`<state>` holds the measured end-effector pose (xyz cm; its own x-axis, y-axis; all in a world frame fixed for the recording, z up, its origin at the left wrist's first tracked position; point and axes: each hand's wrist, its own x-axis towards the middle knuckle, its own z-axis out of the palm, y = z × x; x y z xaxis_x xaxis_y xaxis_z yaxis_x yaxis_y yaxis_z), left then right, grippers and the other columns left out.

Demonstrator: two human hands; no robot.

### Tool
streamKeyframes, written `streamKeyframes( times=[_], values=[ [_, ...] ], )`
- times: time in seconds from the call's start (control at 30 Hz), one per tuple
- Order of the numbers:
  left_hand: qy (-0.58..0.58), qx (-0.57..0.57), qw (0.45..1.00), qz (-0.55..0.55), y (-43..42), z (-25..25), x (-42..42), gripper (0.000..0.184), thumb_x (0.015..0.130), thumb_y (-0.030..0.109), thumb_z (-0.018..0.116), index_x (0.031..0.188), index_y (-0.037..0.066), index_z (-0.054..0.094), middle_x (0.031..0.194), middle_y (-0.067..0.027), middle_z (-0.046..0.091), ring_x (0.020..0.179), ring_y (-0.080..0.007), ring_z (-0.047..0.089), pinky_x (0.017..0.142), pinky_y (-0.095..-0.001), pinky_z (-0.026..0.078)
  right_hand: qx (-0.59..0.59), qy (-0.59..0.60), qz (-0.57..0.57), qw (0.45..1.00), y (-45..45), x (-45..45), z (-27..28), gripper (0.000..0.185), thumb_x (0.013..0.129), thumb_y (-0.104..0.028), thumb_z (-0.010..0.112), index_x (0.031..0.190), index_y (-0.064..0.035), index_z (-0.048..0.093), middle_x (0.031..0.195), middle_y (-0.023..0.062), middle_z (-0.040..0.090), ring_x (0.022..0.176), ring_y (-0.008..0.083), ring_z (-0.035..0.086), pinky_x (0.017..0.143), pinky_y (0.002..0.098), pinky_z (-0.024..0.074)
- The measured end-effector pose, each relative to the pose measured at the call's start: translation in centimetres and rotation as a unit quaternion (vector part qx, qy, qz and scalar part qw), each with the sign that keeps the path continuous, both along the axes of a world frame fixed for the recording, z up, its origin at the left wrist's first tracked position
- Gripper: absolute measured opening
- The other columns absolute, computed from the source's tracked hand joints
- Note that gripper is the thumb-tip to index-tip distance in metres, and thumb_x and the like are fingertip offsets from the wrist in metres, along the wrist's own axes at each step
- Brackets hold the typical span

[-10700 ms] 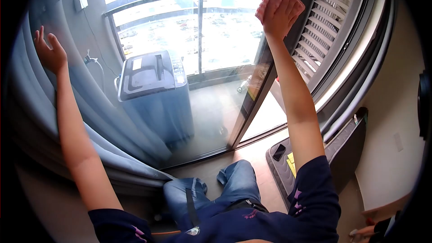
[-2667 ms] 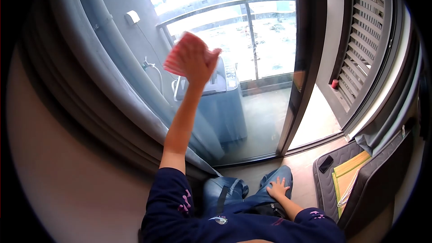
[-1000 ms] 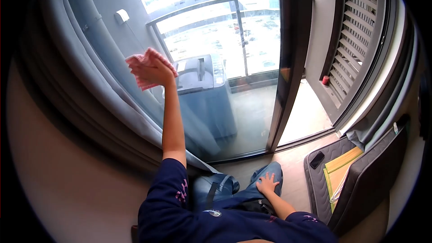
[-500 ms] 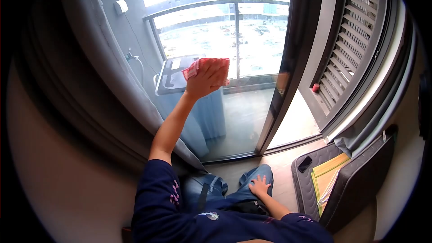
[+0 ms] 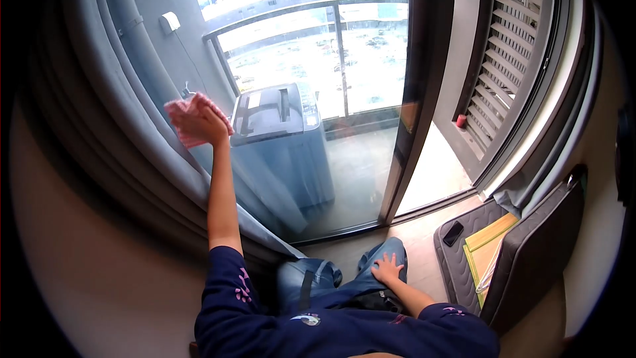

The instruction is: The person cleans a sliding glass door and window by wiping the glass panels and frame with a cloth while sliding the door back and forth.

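My left hand (image 5: 207,124) is stretched out at the left side of the glass sliding door (image 5: 358,169), close to the grey curtain (image 5: 122,46). It grips a red-and-white cloth (image 5: 197,101), bunched under and around the fingers, against the pane. Whether the whole cloth touches the glass I cannot tell. My right hand (image 5: 388,268) rests on my jeans near the right knee, fingers spread, holding nothing. Through the pane, right of the cloth, stands a top-loading washing machine (image 5: 281,166).
A dark door frame (image 5: 424,79) stands right of the pane, beside an open gap. Past it are louvres (image 5: 507,59) and a small red object (image 5: 461,120). On the floor at right, a folded grey mattress (image 5: 538,252) bears a phone (image 5: 453,233). A railing (image 5: 340,59) crosses the balcony outside.
My left hand has moved left with the cloth, from in front of the washing machine to beside the curtain. The machine's top now shows. My right hand stays on my leg.
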<state>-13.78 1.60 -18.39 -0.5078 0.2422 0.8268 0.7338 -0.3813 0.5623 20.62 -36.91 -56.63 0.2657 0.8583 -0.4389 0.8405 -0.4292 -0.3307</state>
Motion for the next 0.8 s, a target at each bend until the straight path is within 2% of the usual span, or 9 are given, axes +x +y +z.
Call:
streamKeyframes(
  times=[0.03, 0.17, 0.33, 0.37, 0.4, 0.47, 0.6, 0.67, 0.8],
  values=[
    [0.083, 0.082, 0.990, 0.080, -0.4, 2.2, 3.0, 0.073, 0.086, 0.050, 0.029, 0.135, -0.001, 0.012, 0.142, -0.0212, 0.006, 0.131, -0.0381, 0.003, 0.106, -0.0412, 0.003, -0.004, 0.000, 0.001, 1.000, 0.2, 0.1, 0.1, 0.042, 0.076, -0.041, 0.049, 0.113, -0.0227, 0.055, 0.141, 0.0073, 0.021, 0.131, 0.0345, 0.009, 0.091, 0.0697, 0.0129],
    [0.373, 0.071, 0.924, 0.039, -3.6, 3.9, 12.8, 0.062, 0.081, 0.052, 0.045, 0.128, 0.012, 0.039, 0.132, -0.0174, 0.035, 0.122, -0.0392, 0.029, 0.097, -0.0556, 0.020, -0.011, 0.000, 0.004, 1.000, 0.2, 0.0, 0.3, 0.042, 0.076, -0.042, 0.049, 0.114, -0.0238, 0.054, 0.141, 0.0071, 0.021, 0.131, 0.0345, 0.008, 0.091, 0.0696, 0.0131],
    [0.610, 0.105, 0.775, -0.124, -6.3, -2.4, 15.9, 0.055, 0.075, 0.027, 0.056, 0.127, 0.017, 0.042, 0.131, -0.0013, 0.039, 0.125, -0.0198, 0.031, 0.100, -0.0382, 0.026, -0.013, 0.012, 0.007, 1.000, -0.1, 0.2, 0.7, 0.043, 0.076, -0.043, 0.049, 0.115, -0.0249, 0.054, 0.141, 0.0062, 0.022, 0.131, 0.0334, 0.010, 0.092, 0.0687, 0.0127],
    [0.610, 0.060, 0.742, -0.271, -6.0, -4.0, 15.4, 0.055, 0.074, 0.021, 0.057, 0.127, 0.018, 0.042, 0.130, 0.0026, 0.039, 0.123, -0.0159, 0.034, 0.098, -0.0336, 0.030, -0.008, 0.022, 0.001, 1.000, -0.3, 0.3, 0.8, 0.043, 0.076, -0.042, 0.049, 0.115, -0.0249, 0.054, 0.141, 0.0061, 0.021, 0.131, 0.0328, 0.010, 0.092, 0.0686, 0.0123],
    [0.720, -0.016, 0.649, -0.246, -6.6, -4.6, 15.1, 0.062, 0.071, 0.023, 0.062, 0.128, 0.017, 0.040, 0.131, 0.0057, 0.038, 0.122, -0.0137, 0.034, 0.099, -0.0329, 0.031, -0.004, 0.021, 0.000, 1.000, -0.3, 0.4, 0.7, 0.043, 0.076, -0.042, 0.049, 0.115, -0.0250, 0.054, 0.142, 0.0060, 0.021, 0.131, 0.0328, 0.010, 0.092, 0.0686, 0.0123],
    [0.731, 0.017, 0.632, -0.257, -5.5, -4.2, 14.7, 0.063, 0.073, 0.024, 0.061, 0.131, 0.018, 0.036, 0.134, 0.0062, 0.035, 0.124, -0.0129, 0.031, 0.101, -0.0324, 0.030, 0.002, 0.025, 0.001, 1.000, -0.4, 0.3, 0.4, 0.043, 0.076, -0.042, 0.049, 0.115, -0.0252, 0.054, 0.142, 0.0059, 0.021, 0.131, 0.0327, 0.010, 0.092, 0.0685, 0.0123],
    [0.607, 0.182, 0.772, -0.040, -3.9, 7.3, 15.1, 0.062, 0.083, 0.047, 0.047, 0.134, 0.017, 0.029, 0.137, 0.0033, 0.032, 0.128, -0.0168, 0.027, 0.101, -0.0359, 0.028, -0.007, 0.026, 0.004, 1.000, -0.2, 0.2, 0.7, 0.043, 0.076, -0.043, 0.049, 0.115, -0.0254, 0.054, 0.142, 0.0057, 0.021, 0.131, 0.0328, 0.010, 0.092, 0.0684, 0.0122],
    [0.520, 0.121, 0.845, 0.026, -4.2, 16.3, 14.0, 0.063, 0.080, 0.061, 0.039, 0.126, 0.017, 0.040, 0.121, -0.0078, 0.050, 0.116, -0.0296, 0.042, 0.087, -0.0483, 0.038, 0.002, 0.030, 0.004, 1.000, -0.3, 0.2, 0.3, 0.043, 0.076, -0.044, 0.050, 0.115, -0.0252, 0.054, 0.141, 0.0055, 0.021, 0.131, 0.0329, 0.010, 0.092, 0.0686, 0.0127],
    [0.370, 0.312, 0.853, 0.197, -0.1, 24.4, 10.0, 0.055, 0.084, 0.054, 0.036, 0.121, 0.012, 0.040, 0.110, -0.0113, 0.051, 0.103, -0.0295, 0.047, 0.095, -0.0441, 0.035, 0.007, 0.022, 0.010, 1.000, -0.5, 0.4, -0.1, 0.043, 0.076, -0.044, 0.051, 0.115, -0.0249, 0.053, 0.141, 0.0057, 0.022, 0.131, 0.0333, 0.010, 0.092, 0.0690, 0.0134]
  ],
)
